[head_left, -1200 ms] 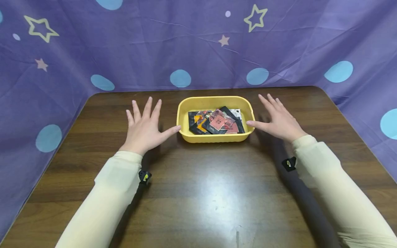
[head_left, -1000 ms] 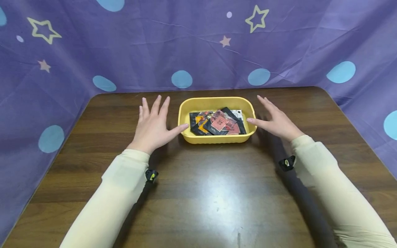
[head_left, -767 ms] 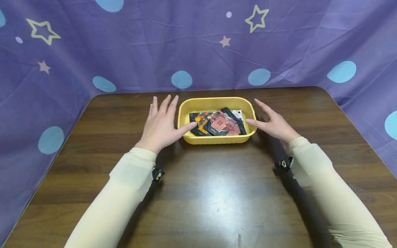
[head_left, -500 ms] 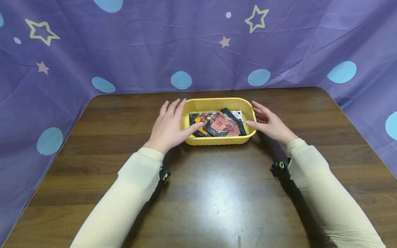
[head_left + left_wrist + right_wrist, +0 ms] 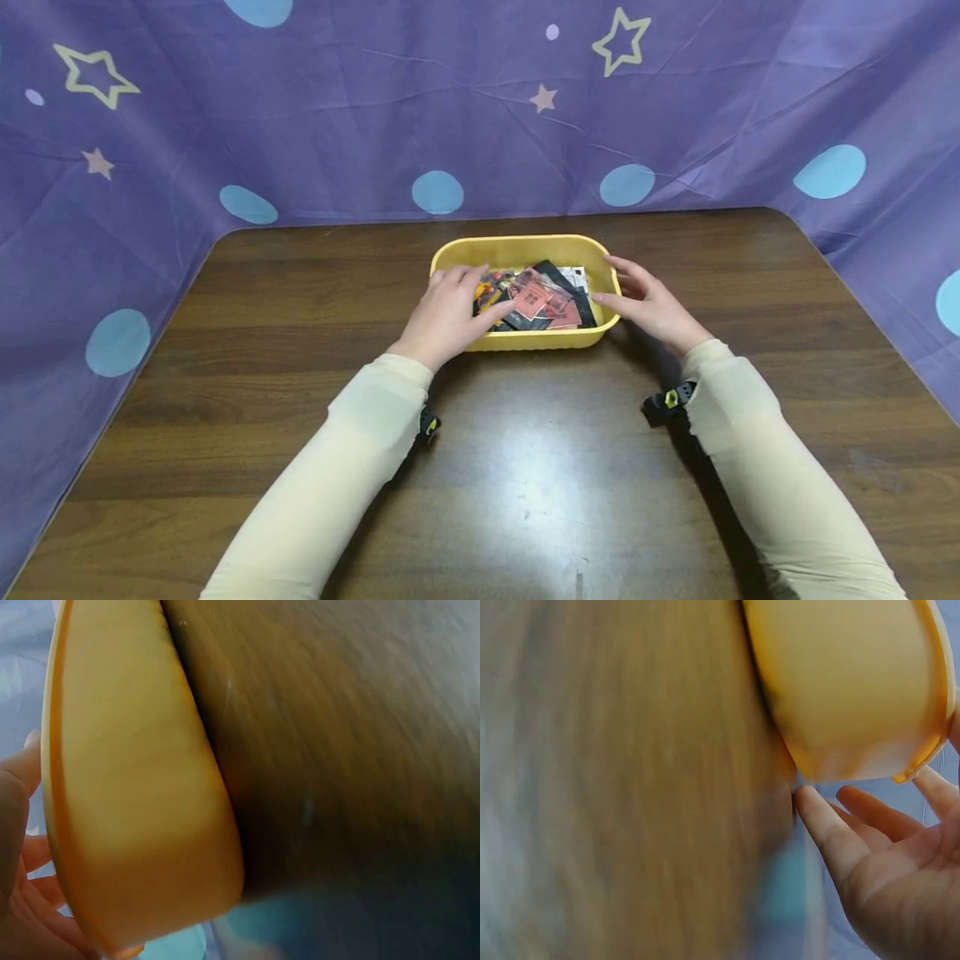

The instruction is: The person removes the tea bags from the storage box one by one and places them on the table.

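A yellow plastic basin (image 5: 525, 341) sits on the table, with several flat packets (image 5: 534, 298) in black, pink and orange heaped inside. My left hand (image 5: 448, 312) reaches over the basin's left end, fingers loosely bent above the packets and hiding some of them. Whether it touches them I cannot tell. At the other end, my right hand (image 5: 651, 307) holds the basin wall, thumb over the rim and fingers outside. The right wrist view shows fingertips (image 5: 804, 796) low by the basin's end wall (image 5: 855, 682). In the left wrist view, the near wall (image 5: 142, 772) covers part of the left hand.
The brown wooden table (image 5: 517, 500) extends around the basin. Behind and beside it hangs a purple cloth (image 5: 322, 125) with stars and dots. A small black camera (image 5: 430, 425) is on the left wrist and a matching black camera (image 5: 663, 404) on the right.
My left hand has moved right, from beside the basin with fingers spread to over its left end. My right hand has drawn in against the right end. The basin stays about where it was.
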Tool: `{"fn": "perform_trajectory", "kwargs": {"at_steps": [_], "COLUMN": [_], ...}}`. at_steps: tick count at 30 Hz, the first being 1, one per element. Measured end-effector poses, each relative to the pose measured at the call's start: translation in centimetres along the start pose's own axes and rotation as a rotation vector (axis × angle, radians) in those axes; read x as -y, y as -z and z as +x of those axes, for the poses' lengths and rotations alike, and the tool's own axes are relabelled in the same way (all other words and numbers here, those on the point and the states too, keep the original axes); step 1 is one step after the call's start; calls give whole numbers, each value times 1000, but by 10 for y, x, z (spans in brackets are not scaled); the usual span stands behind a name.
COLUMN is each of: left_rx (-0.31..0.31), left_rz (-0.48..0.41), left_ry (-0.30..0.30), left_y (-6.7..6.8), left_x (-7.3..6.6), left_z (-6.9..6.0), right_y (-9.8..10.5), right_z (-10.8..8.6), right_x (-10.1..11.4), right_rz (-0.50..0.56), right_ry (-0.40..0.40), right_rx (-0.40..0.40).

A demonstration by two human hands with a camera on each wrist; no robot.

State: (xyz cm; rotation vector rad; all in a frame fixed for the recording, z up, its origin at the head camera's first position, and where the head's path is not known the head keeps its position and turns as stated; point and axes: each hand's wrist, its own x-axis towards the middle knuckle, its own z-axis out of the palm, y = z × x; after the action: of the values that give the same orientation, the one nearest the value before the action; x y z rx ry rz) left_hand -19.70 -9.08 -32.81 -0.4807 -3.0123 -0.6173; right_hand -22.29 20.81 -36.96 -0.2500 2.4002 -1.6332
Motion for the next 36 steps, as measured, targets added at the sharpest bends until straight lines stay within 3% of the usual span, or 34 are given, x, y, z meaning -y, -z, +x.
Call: {"fn": "perform_trajectory", "kwargs": {"at_steps": [5, 12, 24, 36], "left_rx": [16, 58, 83, 89], "left_rz": [-35, -1, -23, 26], "left_ry": [17, 76, 244, 328], "left_y": [-8, -15, -16, -21], "left_x": [-5, -11, -19, -20], "left_z": [7, 16, 20, 23], "right_y": [-3, -7, -6, -10], "right_z": [0, -1, 1, 0], "right_x": [-2, -6, -12, -11], "right_rz": [106, 242, 312, 315], "right_ry": [-21, -56, -82, -91], "right_rx": [0, 7, 3, -16]}}
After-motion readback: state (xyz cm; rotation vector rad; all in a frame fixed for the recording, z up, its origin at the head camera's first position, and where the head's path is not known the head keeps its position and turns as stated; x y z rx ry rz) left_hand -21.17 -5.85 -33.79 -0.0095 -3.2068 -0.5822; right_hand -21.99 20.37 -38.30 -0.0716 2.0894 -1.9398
